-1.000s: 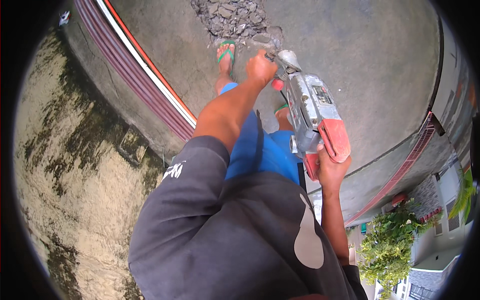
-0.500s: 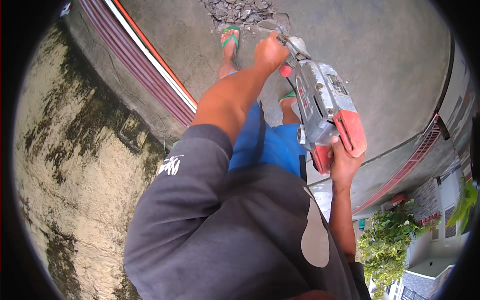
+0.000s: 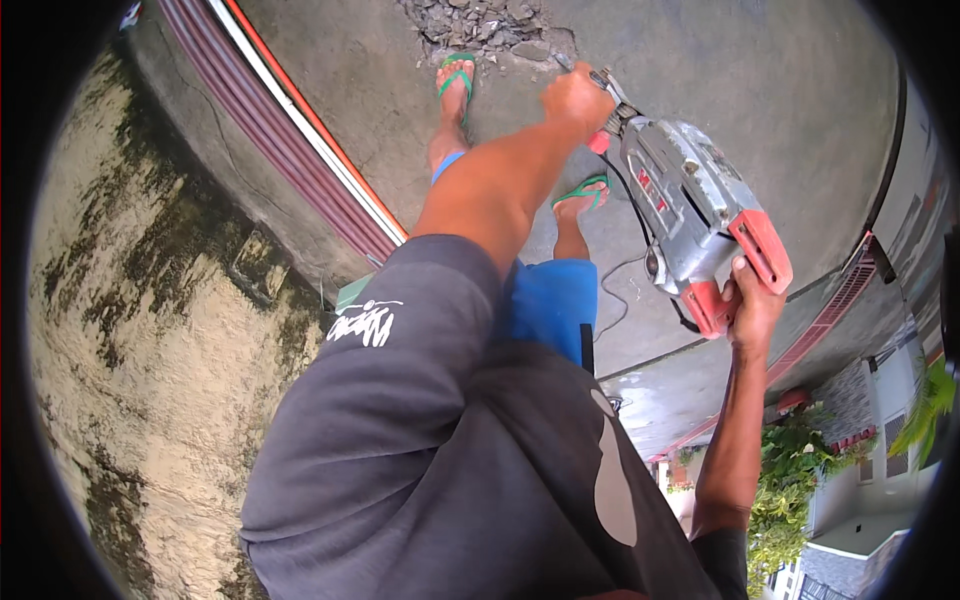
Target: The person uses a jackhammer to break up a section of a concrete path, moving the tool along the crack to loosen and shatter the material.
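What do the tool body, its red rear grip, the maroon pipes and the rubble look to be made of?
Tool body: likely metal, worn silver-gray; sheen and scuffs suggest it.
Red rear grip: probably molded plastic; even color, rounded edges.
Maroon pipes: smooth; plastic or painted metal, can't tell.
Rubble: broken concrete or stone; gray, matte, jagged.

The left hand (image 3: 578,103) is closed in a firm grip, and behind it the left forearm (image 3: 490,190) comes slanting from the body. The right hand (image 3: 757,308) is nearer to the body, also gripping, its thumb (image 3: 739,268) pointing forward; the right forearm (image 3: 735,430) extends behind it.
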A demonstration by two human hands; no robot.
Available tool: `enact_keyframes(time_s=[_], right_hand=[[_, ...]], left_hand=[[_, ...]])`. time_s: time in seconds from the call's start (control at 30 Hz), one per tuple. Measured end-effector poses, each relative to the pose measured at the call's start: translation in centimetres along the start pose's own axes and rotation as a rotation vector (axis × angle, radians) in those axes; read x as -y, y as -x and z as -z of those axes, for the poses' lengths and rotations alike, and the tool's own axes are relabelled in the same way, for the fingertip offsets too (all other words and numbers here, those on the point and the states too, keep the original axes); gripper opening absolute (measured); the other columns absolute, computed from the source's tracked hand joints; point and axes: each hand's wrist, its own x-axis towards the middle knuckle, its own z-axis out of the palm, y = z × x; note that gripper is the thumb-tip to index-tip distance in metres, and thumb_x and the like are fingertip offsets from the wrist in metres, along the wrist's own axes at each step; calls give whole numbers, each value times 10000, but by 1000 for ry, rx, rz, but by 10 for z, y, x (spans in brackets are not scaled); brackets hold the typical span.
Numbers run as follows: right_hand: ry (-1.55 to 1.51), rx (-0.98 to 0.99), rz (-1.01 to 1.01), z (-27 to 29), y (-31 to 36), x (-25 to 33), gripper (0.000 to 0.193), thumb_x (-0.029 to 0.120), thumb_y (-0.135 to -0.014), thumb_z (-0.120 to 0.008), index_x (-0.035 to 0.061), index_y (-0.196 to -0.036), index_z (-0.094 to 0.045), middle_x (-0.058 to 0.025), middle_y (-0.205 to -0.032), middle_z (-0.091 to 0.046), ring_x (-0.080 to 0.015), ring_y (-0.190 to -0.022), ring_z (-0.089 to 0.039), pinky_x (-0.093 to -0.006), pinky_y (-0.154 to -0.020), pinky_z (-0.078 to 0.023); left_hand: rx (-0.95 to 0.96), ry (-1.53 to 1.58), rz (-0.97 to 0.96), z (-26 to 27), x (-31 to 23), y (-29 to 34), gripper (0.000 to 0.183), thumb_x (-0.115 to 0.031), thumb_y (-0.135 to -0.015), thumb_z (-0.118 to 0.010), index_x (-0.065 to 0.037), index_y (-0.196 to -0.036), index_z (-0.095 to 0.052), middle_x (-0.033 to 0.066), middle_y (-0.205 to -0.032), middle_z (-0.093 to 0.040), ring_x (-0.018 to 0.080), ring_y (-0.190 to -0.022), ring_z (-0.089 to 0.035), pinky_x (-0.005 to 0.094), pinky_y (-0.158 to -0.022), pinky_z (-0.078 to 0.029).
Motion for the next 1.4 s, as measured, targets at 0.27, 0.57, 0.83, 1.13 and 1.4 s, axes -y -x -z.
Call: enact_keyframes(time_s=[0.27, 0.57, 0.83, 1.13, 1.4], right_hand=[[-26, -20, -40, -15, 17, 12, 294, 105, -900, -727, -8, -1141, -603, -47, -756, -596, -111, -538, -550, -264, -456, -424], [73, 9, -12, -17, 19, 24, 331, 100, -901, -737, -21, -1175, -598, -46, -803, -618, -106, -556, -551, -266, -482, -429], [102, 25, 5, -8, 13, 16, 323, 101, -902, -736, -15, -1171, -601, -37, -788, -612, -104, -547, -550, -258, -475, -424], [113, 29, 85, -21, 15, 24, 235, 143, -889, -766, 7, -1045, -654, -13, -693, -604, -87, -545, -544, -250, -474, -405], [110, 52, -34, -18, 17, 4, 244, 156, -885, -782, 3, -1031, -660, -24, -706, -625, -88, -535, -545, -251, -460, -408]], left_hand=[[-60, 2, -23, 4, -2, -10, 477, -244, -750, -663, -94, -1202, -690, 234, -1048, -737, 417, -1013, -706, 479, -905, -563], [-71, -8, -9, 13, 6, -6, 504, -228, -765, -658, -111, -1256, -672, 225, -1068, -740, 408, -1032, -707, 471, -933, -553], [-56, 21, 18, 6, 10, 1, 465, -240, -760, -671, -104, -1204, -685, 225, -1031, -743, 409, -1001, -715, 477, -900, -568], [-138, 86, 5, 0, 17, -5, 439, -224, -736, -735, -89, -1153, -700, 220, -982, -746, 405, -976, -717, 479, -882, -572], [-167, 28, -62, -7, 22, -9, 459, -266, -752, -748, -82, -1168, -684, 239, -984, -736, 420, -971, -706, 490, -880, -561]])
